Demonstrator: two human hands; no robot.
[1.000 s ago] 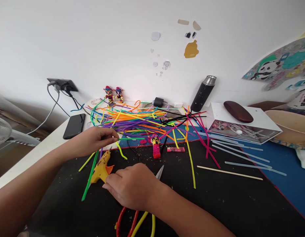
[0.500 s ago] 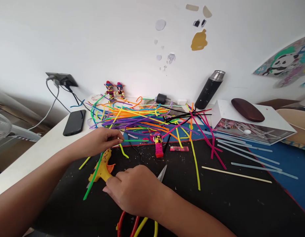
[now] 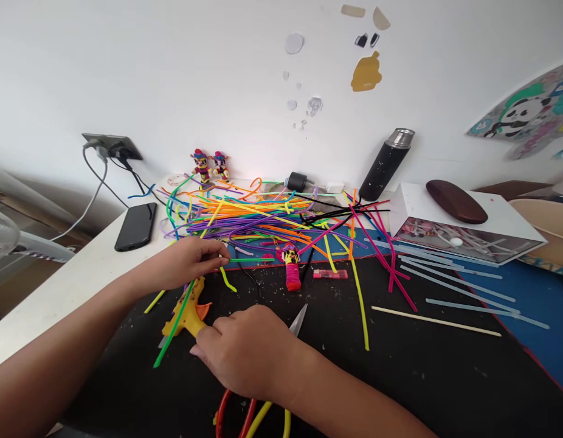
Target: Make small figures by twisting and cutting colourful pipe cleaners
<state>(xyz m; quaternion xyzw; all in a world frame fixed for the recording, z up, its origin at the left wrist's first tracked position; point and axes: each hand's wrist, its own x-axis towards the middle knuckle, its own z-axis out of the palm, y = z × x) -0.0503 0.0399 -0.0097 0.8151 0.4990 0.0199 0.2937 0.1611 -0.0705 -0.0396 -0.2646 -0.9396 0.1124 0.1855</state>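
Yellow hot-glue gun point(image 3: 190, 316) lies at the left part of a black mat point(image 3: 445, 377), its handle running right into the right hand point(image 3: 249, 344). At the left, the edge of the white tabletop point(image 3: 87, 274) slants past the left forearm; the widest stretch of mat spreads right of the right forearm, up to a thin wooden stick point(image 3: 436, 320)

The left hand point(image 3: 185, 261) is above the gun, its front end hidden, thumb and fingers pinched on a green pipe cleaner point(image 3: 252, 260) that points right. Another green length point(image 3: 169, 337) slants down across the gun; whether both are one piece is hidden by the hand. The right hand is closed around the gun's handle, just right of the orange trigger point(image 3: 202, 311), and above scissors point(image 3: 299, 320) whose red and yellow handles reach the bottom of the view

Across the surface, from the left: a black smartphone point(image 3: 136, 226), two small figurines point(image 3: 211, 165) by the wall, a heaped spread of coloured pipe cleaners point(image 3: 245, 222), a magenta-wrapped figure point(image 3: 293, 277), a small pink case point(image 3: 330, 274), a black vacuum flask point(image 3: 385, 164), translucent glue sticks point(image 3: 473, 306) partly on a blue mat point(image 3: 528, 292), and a white box point(image 3: 509, 225) bearing a dark brown oval case point(image 3: 456, 201). Behind, a wall socket point(image 3: 112, 146) with plugs is at left, stickers point(image 3: 367, 73) near the middle
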